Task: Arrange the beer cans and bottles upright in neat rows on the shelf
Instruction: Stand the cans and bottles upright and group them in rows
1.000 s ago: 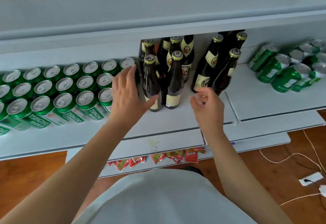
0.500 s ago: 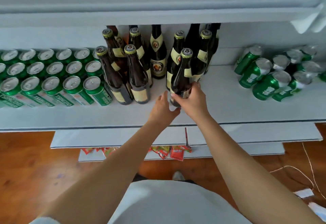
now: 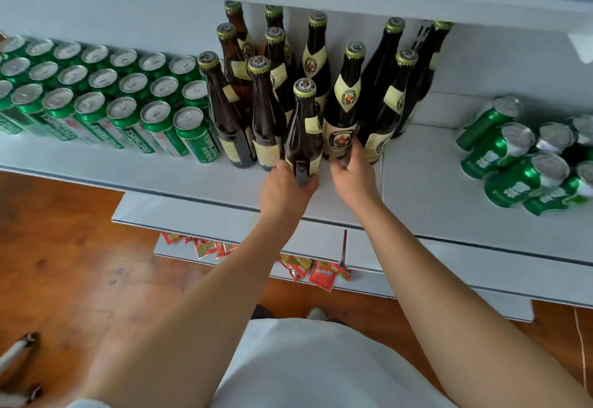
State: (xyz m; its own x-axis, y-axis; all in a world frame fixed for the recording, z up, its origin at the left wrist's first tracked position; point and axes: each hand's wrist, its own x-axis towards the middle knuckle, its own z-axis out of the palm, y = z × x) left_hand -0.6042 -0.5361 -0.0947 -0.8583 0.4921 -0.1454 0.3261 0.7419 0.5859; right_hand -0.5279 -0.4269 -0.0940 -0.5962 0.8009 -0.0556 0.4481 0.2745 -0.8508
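Several brown beer bottles with cream labels stand bunched at the middle of the white shelf [image 3: 417, 192]. My left hand [image 3: 284, 189] grips the base of the frontmost bottle [image 3: 303, 128], which stands near the shelf's front edge. Right beside it, my right hand [image 3: 351, 176] curls its thumb and fingers round the foot of a labelled bottle [image 3: 345, 109]. Upright green cans [image 3: 96, 99] fill neat rows on the left, touching the bottles. More green cans [image 3: 513, 157] lie tipped in a loose heap on the right.
Bare shelf runs between the bottles and the tipped cans. An upper shelf board hangs low over the bottle tops. Red snack packets [image 3: 321, 274] hang at a lower shelf's edge. Below are a wooden floor [image 3: 64, 263] and a thin cable [image 3: 580, 350] at the right.
My left hand has taken hold of the front bottle's base, which my right hand held before. My right hand has shifted right to the neighbouring labelled bottle. The view moved closer.
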